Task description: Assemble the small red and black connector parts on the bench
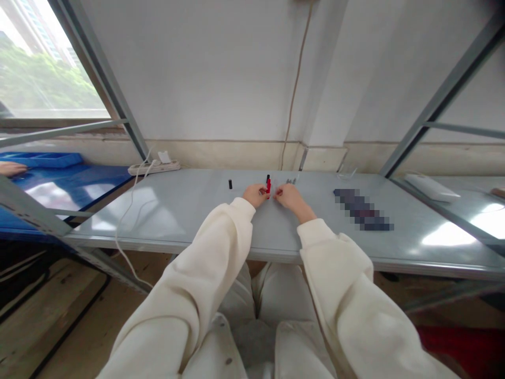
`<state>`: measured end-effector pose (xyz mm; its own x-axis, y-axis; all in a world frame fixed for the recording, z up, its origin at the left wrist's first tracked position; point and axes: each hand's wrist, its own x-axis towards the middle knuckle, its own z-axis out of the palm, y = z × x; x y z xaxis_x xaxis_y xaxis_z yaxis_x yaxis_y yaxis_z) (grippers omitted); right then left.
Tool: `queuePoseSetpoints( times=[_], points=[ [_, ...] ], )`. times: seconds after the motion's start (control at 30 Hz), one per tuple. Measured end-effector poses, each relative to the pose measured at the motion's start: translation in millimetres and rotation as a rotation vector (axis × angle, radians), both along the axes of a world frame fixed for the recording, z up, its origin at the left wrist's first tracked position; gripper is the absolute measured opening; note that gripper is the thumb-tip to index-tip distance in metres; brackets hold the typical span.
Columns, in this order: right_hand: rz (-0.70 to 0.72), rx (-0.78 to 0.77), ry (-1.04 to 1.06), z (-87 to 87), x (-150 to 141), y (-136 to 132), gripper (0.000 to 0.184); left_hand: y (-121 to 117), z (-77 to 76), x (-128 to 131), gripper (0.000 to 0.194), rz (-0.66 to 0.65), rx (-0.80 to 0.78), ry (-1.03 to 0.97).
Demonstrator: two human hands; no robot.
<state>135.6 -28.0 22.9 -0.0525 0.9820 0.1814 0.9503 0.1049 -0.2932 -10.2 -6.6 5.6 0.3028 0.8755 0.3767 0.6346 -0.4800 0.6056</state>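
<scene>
My left hand (255,195) is closed, its thumb and fingertips pinched at a small red cylinder (269,187) that stands out from the fingers. Just to the right, the fingers of my right hand (289,196) are pressed together in a pinch close to the red cylinder. Whatever they hold is too small to make out. A small black cylinder (268,177) shows right behind the red one. Farther left, a second black cylinder (230,184) stands upright on the grey table (213,216). Several tiny grey pieces (291,181) lie behind my right hand.
A dark, pixelated flat item (363,210) lies on the table's right. At the back left sits a power strip (154,167), its white cable (128,210) hanging over the front edge. Metal frame posts (430,100) flank the table. Another person's hand (12,168) is at far left.
</scene>
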Motion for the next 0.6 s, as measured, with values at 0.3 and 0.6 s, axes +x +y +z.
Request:
queuePoseSetpoints(
  times=[0.3, 0.6],
  points=[
    [-0.044, -0.025, -0.028, 1.9, -1.0, -3.5, 0.022, 2.7, -4.8, -1.0, 0.016, 0.004, 0.002, 0.166],
    [-0.082, -0.022, -0.04, 2.0, -1.7, -5.2, 0.022, 3.9, -8.3, -0.2, 0.018, 0.028, 0.03, 0.176]
  ],
)
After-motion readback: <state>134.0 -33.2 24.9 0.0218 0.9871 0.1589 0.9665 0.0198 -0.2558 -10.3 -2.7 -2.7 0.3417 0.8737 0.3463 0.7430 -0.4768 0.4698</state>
